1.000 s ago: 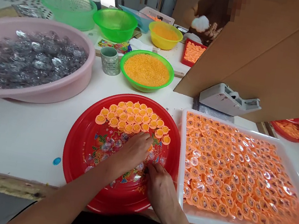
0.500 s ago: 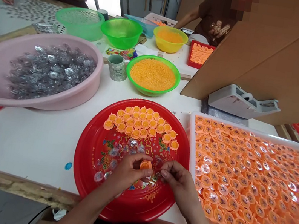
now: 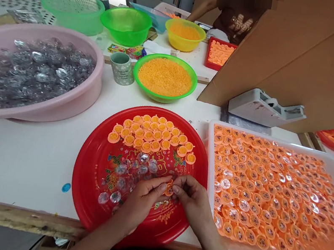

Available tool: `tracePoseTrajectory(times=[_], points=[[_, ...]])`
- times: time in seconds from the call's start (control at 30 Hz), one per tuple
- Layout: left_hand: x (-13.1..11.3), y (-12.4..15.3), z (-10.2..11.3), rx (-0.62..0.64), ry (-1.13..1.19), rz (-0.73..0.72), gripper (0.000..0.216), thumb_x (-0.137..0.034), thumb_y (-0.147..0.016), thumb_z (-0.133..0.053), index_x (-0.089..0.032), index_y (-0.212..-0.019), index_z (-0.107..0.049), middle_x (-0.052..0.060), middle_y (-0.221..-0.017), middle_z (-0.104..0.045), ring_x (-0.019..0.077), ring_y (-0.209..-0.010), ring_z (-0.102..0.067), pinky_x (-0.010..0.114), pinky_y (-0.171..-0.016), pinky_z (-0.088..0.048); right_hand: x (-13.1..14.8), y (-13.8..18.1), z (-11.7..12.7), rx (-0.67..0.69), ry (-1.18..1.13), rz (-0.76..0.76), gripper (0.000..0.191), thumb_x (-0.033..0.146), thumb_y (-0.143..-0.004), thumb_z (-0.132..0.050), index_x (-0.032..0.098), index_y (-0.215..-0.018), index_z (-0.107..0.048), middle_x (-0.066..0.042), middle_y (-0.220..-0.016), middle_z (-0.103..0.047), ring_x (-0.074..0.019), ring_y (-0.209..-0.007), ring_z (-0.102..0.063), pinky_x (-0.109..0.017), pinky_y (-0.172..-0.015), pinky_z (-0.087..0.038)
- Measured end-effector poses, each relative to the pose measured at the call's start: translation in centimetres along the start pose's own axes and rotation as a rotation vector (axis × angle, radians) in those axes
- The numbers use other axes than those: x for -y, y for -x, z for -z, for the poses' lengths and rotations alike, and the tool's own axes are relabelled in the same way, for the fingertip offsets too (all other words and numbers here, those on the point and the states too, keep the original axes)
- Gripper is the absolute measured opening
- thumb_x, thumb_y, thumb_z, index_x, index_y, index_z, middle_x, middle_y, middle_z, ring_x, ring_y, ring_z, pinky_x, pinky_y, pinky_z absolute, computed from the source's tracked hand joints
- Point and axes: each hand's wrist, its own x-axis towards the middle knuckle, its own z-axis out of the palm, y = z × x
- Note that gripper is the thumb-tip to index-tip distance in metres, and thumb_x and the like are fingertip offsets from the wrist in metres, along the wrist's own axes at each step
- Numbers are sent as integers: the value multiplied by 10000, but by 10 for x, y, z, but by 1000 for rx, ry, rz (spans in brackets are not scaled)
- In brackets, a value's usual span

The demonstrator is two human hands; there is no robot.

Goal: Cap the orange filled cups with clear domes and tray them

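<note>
Over the near part of a round red tray (image 3: 90, 180), my left hand (image 3: 141, 199) and my right hand (image 3: 193, 199) meet fingertip to fingertip, both pinched on one small orange cap (image 3: 169, 188). Rows of orange caps filled with yellow beads (image 3: 152, 136) lie on the tray's far half. Several clear plastic domes (image 3: 134, 170) are scattered just left of my left hand.
A white tray of finished orange pieces (image 3: 274, 190) lies right of the red tray. A pink basin of clear domes (image 3: 34, 73) sits left, a green bowl of yellow beads (image 3: 164, 77) and a mug (image 3: 121, 68) behind. A cardboard sheet (image 3: 293, 60) leans at the right. Other people work across the table.
My left hand lifted an orange cap from the rows and drew it toward me. My right hand came up to meet it, and both now pinch the cap together.
</note>
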Motion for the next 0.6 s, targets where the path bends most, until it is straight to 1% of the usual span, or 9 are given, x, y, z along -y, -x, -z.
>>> tracePoseTrajectory(times=[0.07,0.13,0.2,0.27,0.33,0.4,0.47,0.53,0.6], points=[[3,0,-3,-16,-109,-68,418,-372,-830,-674,-203,-1212,-665,85,-1273,-656,272,-1165,-612,414,-1030,-488,1,3,-3,-105,120,56,109,284,-833,-634,190,-779,-621,9,-681,-601,-136,-606,-559,-245,-569,-450],[5,0,-4,-40,-198,-144,395,-317,-812,-691,-208,-1191,-678,79,-1228,-683,268,-1147,-624,405,-1024,-491,2,8,-6,-188,240,145,71,252,-850,-620,201,-805,-643,-5,-734,-638,-145,-649,-595,-247,-602,-477],[6,1,-4,-74,-236,-215,360,-279,-809,-684,-222,-1164,-692,65,-1196,-700,256,-1122,-638,384,-1007,-503,3,13,-10,-242,266,214,41,238,-861,-613,213,-866,-646,-15,-798,-669,-158,-715,-637,-254,-651,-511],[5,2,-4,-99,-252,-275,337,-257,-821,-664,-247,-1157,-695,46,-1203,-698,239,-1121,-640,364,-1008,-501,3,17,-13,-267,216,245,79,240,-864,-620,223,-941,-628,-19,-848,-688,-167,-777,-666,-262,-694,-537],[4,4,-2,-95,-268,-317,335,-245,-838,-647,-277,-1169,-686,28,-1230,-684,227,-1144,-627,355,-1030,-483,3,19,-14,-257,206,254,83,245,-872,-622,225,-952,-617,-15,-845,-689,-161,-771,-669,-256,-695,-541],[2,8,-2,-72,-283,-341,323,-246,-858,-632,-305,-1172,-682,15,-1241,-677,220,-1164,-614,350,-1046,-468,5,21,-14,-235,264,272,28,245,-889,-606,222,-890,-623,-3,-784,-676,-144,-693,-651,-238,-647,-529],[0,11,-1,-44,-301,-361,309,-257,-873,-626,-315,-1170,-682,15,-1244,-675,225,-1177,-605,348,-1046,-467,7,24,-14,-249,340,321,62,229,-899,-588,223,-848,-622,5,-737,-662,-137,-633,-632,-232,-602,-513],[-2,14,-2,-32,-312,-383,302,-272,-871,-640,-309,-1167,-686,25,-1237,-677,235,-1169,-608,343,-1032,-479,9,27,-14,-291,412,399,64,200,-895,-582,232,-854,-618,5,-734,-662,-142,-620,-629,-234,-586,-507],[-3,16,-3,-45,-281,-385,334,-280,-860,-660,-309,-1193,-670,30,-1228,-682,235,-1124,-635,329,-985,-516,12,31,-15,-323,468,471,72,171,-884,-588,240,-877,-610,2,-759,-670,-146,-631,-636,-232,-586,-509]])
